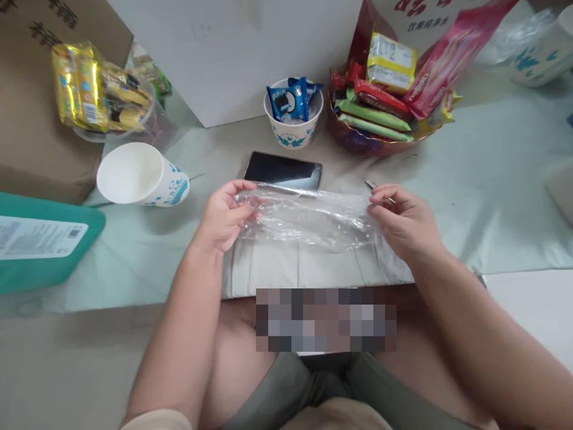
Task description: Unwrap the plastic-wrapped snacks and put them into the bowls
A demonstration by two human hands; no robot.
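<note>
A clear, crinkled plastic bag [308, 218] is stretched sideways between my two hands, above the front of the table. My left hand [228, 215] pinches its left end between thumb and fingers. At the other end, my right hand [400, 218] has its fingers closed on the bag. A small, thin metallic piece [370, 184] pokes out past the right fingertips; its kind is not clear. Just behind the bag lies a dark-screened phone [284, 170], its lower edge partly covered by the plastic.
Left of my hands, a paper cup [143, 176] lies tilted near a tub of gold-wrapped snacks [116, 98] and a green container [45, 245]. Behind the phone stand a cup of blue packets [293, 113] and a bowl [373, 140] heaped with snacks. A white box [242, 65] stands behind.
</note>
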